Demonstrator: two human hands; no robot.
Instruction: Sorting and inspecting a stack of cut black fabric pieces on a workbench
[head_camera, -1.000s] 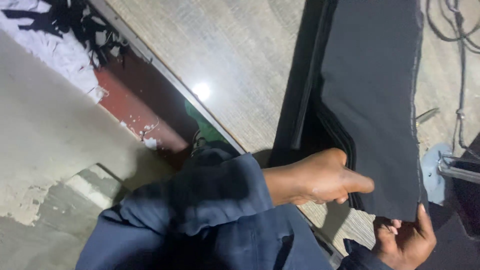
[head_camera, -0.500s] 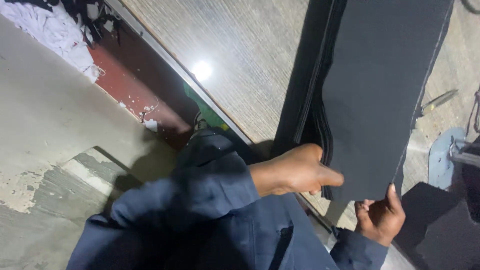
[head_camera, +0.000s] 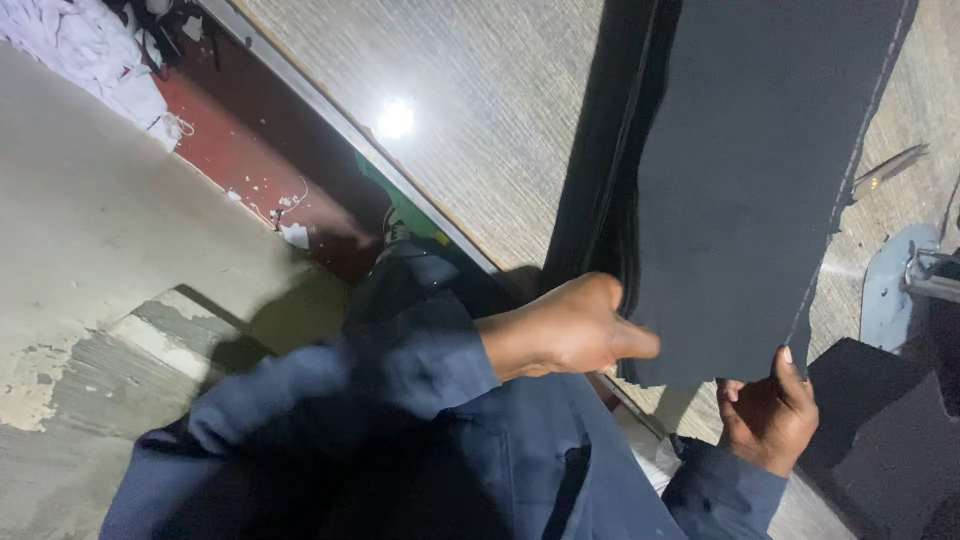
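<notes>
A person in a dark blue long-sleeved work jacket (head_camera: 400, 440) handles a long panel of dark charcoal fabric (head_camera: 750, 180) laid across a pale grey, wood-grained worktable (head_camera: 480, 110), seen from the head camera looking down. The left hand (head_camera: 570, 330) lies with its fingers held straight and together, pressed against the near left corner of the panel where several dark layers (head_camera: 610, 200) are stacked edge on edge. The right hand (head_camera: 765, 410) is closed on the panel's near edge from below, thumb raised along the cloth and fingers curled under it, so the lower right corner of the fabric is pinched in its grip. The panel runs away from the person toward the top of the view, lying flat on the table, with a pale line of stitching (head_camera: 860, 150) down its right edge. Another piece of dark fabric (head_camera: 880, 420) sits just beside the right hand at the lower right. A light blue-grey metal part (head_camera: 895, 290) rests on the table to the right. Past the table's metal edge strip (head_camera: 340, 130), a worn concrete floor (head_camera: 90, 250) holds a heap of white cloth scraps (head_camera: 80, 50) by a red-painted band (head_camera: 230, 160).
</notes>
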